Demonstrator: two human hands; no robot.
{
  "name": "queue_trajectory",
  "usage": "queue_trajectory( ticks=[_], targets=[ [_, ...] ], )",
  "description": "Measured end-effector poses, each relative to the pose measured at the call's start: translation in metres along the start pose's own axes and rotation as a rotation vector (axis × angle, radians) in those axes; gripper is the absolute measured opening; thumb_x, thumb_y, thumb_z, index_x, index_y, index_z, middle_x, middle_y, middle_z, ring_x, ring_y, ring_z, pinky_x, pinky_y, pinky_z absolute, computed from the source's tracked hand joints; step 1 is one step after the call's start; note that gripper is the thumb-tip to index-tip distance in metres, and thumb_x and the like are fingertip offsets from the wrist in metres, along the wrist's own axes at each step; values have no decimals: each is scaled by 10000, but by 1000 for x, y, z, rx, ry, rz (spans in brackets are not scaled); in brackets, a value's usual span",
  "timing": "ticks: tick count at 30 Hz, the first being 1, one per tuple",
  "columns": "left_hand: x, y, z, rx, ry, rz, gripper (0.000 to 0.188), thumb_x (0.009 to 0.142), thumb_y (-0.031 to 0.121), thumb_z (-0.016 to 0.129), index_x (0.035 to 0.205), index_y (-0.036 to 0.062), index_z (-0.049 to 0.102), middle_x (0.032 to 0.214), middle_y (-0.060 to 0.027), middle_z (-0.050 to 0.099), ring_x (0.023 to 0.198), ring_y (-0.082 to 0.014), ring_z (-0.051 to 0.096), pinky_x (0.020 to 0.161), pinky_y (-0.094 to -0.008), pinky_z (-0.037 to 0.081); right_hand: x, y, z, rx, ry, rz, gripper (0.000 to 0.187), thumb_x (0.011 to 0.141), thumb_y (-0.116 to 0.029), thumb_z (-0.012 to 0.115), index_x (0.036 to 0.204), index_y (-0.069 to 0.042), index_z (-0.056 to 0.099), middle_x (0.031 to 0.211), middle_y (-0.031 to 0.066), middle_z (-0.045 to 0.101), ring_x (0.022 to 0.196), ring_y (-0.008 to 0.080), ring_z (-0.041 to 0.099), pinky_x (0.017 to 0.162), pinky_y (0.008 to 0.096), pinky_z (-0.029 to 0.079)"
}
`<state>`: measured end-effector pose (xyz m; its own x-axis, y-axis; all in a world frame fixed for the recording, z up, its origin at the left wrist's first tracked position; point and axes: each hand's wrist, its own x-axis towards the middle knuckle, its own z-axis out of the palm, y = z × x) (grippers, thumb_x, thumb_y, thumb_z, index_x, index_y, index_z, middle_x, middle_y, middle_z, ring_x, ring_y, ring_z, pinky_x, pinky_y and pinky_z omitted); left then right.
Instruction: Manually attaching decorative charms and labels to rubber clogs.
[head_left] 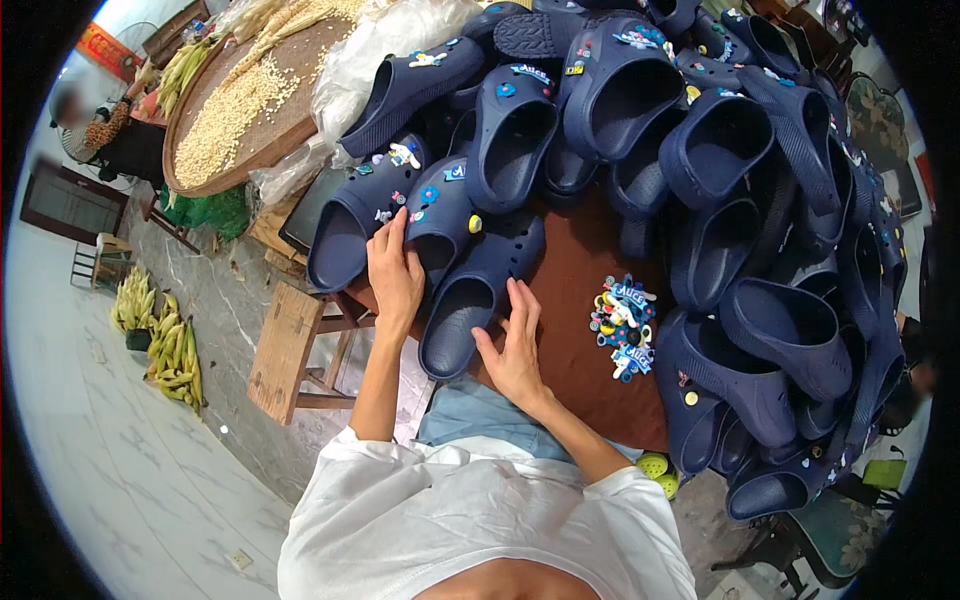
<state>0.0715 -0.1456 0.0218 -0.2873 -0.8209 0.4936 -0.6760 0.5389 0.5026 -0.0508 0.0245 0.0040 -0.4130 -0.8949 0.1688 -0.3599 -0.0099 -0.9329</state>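
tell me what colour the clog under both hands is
Navy blue. The clog under the left hand and right hand shows best in the head view.

A brown-topped table [580, 300] carries a heap of navy clogs [720, 190] and a small pile of colourful shoe charms [622, 325].

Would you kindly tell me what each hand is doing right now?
Left hand: open, fingers resting on a decorated navy clog.
Right hand: open, touching the plain navy clog, not gripping.
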Motion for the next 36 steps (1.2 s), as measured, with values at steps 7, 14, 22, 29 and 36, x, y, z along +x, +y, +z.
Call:
queue_trajectory(
  ticks=[7,14,22,29,36],
  targets=[
    [7,32,-19,-23,78,67,514,757,-9,568,1267,50,576,1222,-184,544,1116,-367,512,992,-428,404,-3,8,-10,54,-34,-1,771,859,-140,692,1477,-25,246,1443,244,261,1271,396,398,940,397,479],
    [47,85,-3,-104,-107,304,516,737,93,725,1240,134,617,1290,-184,505,1209,-377,464,1021,-439,372,-30,13,-49,-34,14,61,508,841,-92,677,1306,-34,483,1310,196,424,1169,367,488,940,420,461],
    [73,96,31,83,-233,440,294,680,92,794,946,77,670,1393,-217,437,1243,-410,424,1034,-458,384,-30,31,-133,-843,140,-122,522,805,-162,706,1300,-116,545,1373,152,443,1332,382,352,1060,527,301],
    [73,98,17,96,-196,438,230,704,104,786,899,62,672,1259,-111,579,1221,-355,469,1017,-434,396,15,56,-147,-944,24,-214,634,801,-317,720,1365,-131,498,1458,185,381,1354,415,316,1073,582,279],
    [58,114,-35,-6,-182,394,228,719,142,797,875,40,666,1039,-80,665,1084,-301,539,948,-395,408,10,75,-147,-1005,54,-28,434,846,-285,663,1216,-78,571,1255,153,528,1192,371,484,984,509,372]
  ],
)
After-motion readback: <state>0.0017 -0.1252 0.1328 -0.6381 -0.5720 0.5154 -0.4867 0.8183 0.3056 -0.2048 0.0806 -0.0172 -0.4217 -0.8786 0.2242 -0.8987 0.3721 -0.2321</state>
